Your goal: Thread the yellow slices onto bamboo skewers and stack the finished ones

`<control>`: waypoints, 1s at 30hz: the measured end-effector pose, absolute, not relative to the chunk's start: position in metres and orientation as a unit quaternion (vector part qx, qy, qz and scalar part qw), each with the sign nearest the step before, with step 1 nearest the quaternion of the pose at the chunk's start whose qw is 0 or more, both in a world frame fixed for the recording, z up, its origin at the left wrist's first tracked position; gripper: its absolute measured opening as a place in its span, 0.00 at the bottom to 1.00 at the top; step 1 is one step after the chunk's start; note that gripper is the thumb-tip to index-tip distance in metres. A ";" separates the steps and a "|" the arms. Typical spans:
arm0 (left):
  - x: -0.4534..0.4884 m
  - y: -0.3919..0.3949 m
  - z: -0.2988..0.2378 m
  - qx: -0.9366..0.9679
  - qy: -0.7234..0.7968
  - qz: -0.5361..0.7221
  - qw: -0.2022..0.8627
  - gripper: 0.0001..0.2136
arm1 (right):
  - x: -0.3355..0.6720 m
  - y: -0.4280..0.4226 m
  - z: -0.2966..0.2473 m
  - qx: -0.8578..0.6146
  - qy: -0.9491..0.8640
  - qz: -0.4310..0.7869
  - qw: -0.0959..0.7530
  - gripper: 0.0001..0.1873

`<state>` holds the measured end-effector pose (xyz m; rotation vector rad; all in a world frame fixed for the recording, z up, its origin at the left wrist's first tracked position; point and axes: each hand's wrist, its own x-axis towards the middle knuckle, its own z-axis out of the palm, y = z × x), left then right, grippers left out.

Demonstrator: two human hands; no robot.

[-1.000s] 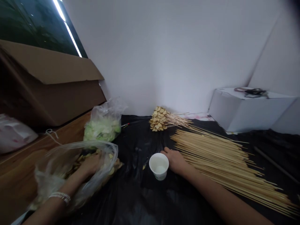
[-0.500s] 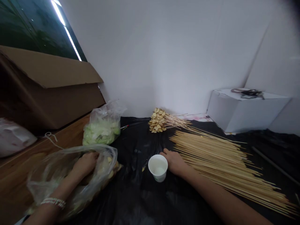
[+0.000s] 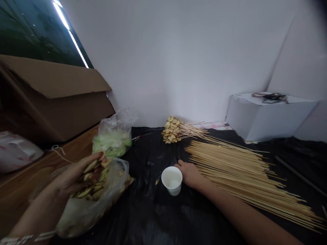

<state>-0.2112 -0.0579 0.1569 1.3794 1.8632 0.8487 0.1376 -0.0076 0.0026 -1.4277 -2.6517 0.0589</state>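
Observation:
My left hand (image 3: 74, 173) is over the mouth of a clear plastic bag (image 3: 79, 216), its fingers closed round a few thin yellowish slices (image 3: 93, 165) that look like potato. More such slices lie in the bag below. My right hand (image 3: 190, 174) rests on the black sheet just right of a white paper cup (image 3: 172, 180) with clear liquid in it. Its fingers are curled in, and whatever they hold, if anything, is hidden. Close to that hand begins a wide spread of bamboo skewers (image 3: 237, 170).
Behind the cup lies a bunch of skewers tipped with slices (image 3: 171, 130). A tied bag of pale green vegetable (image 3: 112, 139) stands at the back left, near a cardboard box (image 3: 63, 112). A white box (image 3: 268, 117) sits at the back right, before the wall.
My left hand has come up out of the bag with slices in its fingers, and the bag's opening has sagged. My right hand has stayed beside the cup.

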 end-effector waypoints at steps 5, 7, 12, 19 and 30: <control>-0.108 -0.049 0.148 0.324 0.407 0.486 0.703 0.09 | 0.138 -0.009 0.002 -0.470 -0.878 0.014 0.084 0.10; -0.069 -0.040 0.135 0.282 0.347 0.484 0.752 0.09 | 0.139 -0.009 0.001 -0.470 -0.878 0.014 0.086 0.10; -0.009 -0.033 0.105 0.349 0.350 0.515 0.700 0.11 | 0.139 -0.007 -0.001 -0.470 -0.878 0.020 0.089 0.10; 0.000 -0.036 0.085 0.498 0.433 0.525 0.537 0.14 | 0.140 -0.006 -0.005 -0.462 -0.879 0.012 0.122 0.10; -0.009 -0.040 0.081 0.560 0.419 0.514 0.496 0.10 | 0.142 -0.009 0.000 -0.465 -0.876 0.038 0.121 0.13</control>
